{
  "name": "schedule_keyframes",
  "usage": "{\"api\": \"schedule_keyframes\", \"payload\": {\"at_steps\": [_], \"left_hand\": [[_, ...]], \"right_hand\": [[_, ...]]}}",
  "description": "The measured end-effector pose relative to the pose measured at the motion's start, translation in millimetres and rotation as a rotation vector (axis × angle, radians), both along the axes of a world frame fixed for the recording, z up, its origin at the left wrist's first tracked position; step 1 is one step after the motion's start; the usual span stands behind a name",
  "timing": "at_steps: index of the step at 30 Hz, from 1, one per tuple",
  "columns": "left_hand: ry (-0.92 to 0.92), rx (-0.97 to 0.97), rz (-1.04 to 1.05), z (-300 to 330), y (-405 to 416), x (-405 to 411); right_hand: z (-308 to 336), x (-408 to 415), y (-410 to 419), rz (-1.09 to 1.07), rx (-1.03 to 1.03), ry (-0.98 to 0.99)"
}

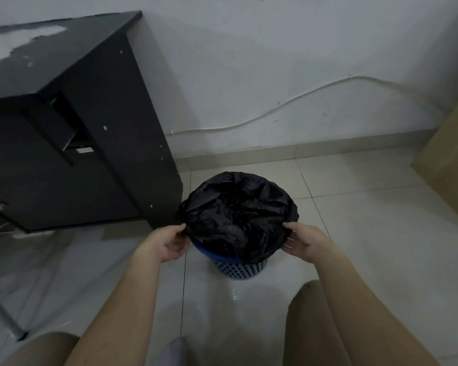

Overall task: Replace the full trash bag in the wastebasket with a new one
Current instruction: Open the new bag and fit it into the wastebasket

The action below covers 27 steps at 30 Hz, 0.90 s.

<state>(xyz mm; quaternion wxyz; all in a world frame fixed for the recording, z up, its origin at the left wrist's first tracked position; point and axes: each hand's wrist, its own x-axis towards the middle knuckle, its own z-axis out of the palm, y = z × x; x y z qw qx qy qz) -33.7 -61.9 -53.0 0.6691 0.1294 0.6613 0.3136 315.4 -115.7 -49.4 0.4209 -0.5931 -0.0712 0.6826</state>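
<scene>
A plain room in a home or small office: pale glossy floor tiles [354, 220] meet a bare white wall [275, 62], along which a loose white cable [288, 107] runs. A worn black desk [77, 114] stands against that wall, a perforated blue wastebasket [239, 269] just beside it.

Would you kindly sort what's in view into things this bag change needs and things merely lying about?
Job: black trash bag; blue wastebasket; left hand; right hand, both pinching the bag's edge.
Lying about: black desk; white cable; wooden panel.

Crinkled glossy plastic trash bag [238, 207]
</scene>
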Motion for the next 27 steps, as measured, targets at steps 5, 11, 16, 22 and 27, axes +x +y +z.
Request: {"api": "schedule_keyframes", "payload": {"at_steps": [5,11,16,22,27], "left_hand": [[-0.368,0.066,0.376,-19,-25,-1],[-0.408,0.079,0.436,-44,-36,20],[-0.304,0.118,0.378,-71,-34,25],[0.693,0.012,0.17,-65,-19,39],[0.394,0.285,0.123,-38,-3,68]], "right_hand": [[-27,-4,-24,-0.294,-0.009,0.493],[-62,-23,-29,-0.407,-0.086,0.503],[-73,-37,-19,-0.345,-0.054,0.296],[-56,-37,-8,-0.299,-0.193,-0.476],[-35,-56,4,-0.149,0.04,-0.321]]}}
